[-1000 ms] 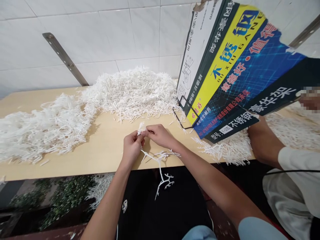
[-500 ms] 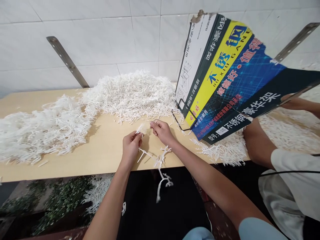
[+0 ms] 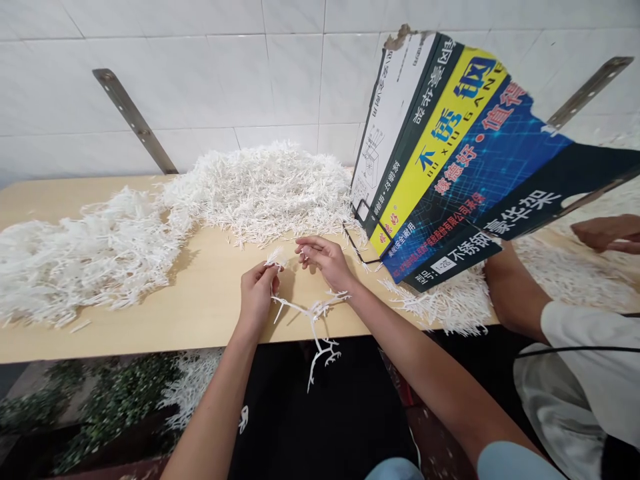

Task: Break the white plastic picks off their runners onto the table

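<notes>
Branch (image 3: pixel 313 320) before heap (image 3: pixel 270 190), cardboard (image 3: pixel 440 167) to right

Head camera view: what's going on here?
A person at a table pinches a white branching piece in the left hand. The right hand is close by, fingers curled; whether it holds a small bit is unclear. Piles of white sprigs lie beyond and to the left. A printed cardboard panel stands at right, with a co-worker's hand past it.

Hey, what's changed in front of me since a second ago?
The right hand has parted from the left hand, moving rightward; whether it holds anything is unclear. The left hand still pinches the white branched piece. The white heap and printed cardboard stayed put.
</notes>
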Action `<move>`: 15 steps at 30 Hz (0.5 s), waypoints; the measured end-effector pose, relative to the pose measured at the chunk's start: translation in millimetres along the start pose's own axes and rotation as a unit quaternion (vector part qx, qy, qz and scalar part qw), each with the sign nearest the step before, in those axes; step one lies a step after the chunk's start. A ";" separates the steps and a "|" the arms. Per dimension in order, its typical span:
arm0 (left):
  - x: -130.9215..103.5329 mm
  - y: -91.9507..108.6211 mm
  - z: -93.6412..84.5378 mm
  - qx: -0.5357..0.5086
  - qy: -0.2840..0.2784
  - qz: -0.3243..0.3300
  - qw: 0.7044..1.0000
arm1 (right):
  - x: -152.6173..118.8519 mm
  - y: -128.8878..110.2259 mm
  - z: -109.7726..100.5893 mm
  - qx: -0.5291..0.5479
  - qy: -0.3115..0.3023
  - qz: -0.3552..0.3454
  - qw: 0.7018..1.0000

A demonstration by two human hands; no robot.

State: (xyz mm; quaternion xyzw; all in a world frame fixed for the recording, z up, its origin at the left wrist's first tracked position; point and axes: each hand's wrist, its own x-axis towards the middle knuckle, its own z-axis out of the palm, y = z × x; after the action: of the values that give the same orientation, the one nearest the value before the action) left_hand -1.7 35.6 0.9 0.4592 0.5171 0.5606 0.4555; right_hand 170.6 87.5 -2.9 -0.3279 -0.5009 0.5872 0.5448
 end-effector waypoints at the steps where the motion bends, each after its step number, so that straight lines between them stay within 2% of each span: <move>1: 0.1 0.0 0.0 -0.002 0.001 -0.001 1.000 | 0.3 0.4 -0.4 0.008 0.000 0.002 1.000; 8: -2.6 3.1 1.4 0.026 -0.001 0.008 1.000 | -0.5 -0.9 0.3 -0.006 0.017 0.012 1.000; 11: -4.1 4.6 2.1 0.025 0.024 0.024 0.999 | -2.7 -3.8 1.8 -0.049 0.015 0.006 0.999; 15: -5.5 4.6 2.0 0.009 0.054 0.031 0.998 | -5.7 -5.2 5.8 -0.052 -0.006 -0.003 0.999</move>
State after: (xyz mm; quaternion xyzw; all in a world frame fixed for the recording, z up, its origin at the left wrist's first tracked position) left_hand 0.9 30.3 5.3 0.4480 0.5316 0.5939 0.4050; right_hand 168.0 80.2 2.7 -0.3505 -0.5353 0.5607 0.5256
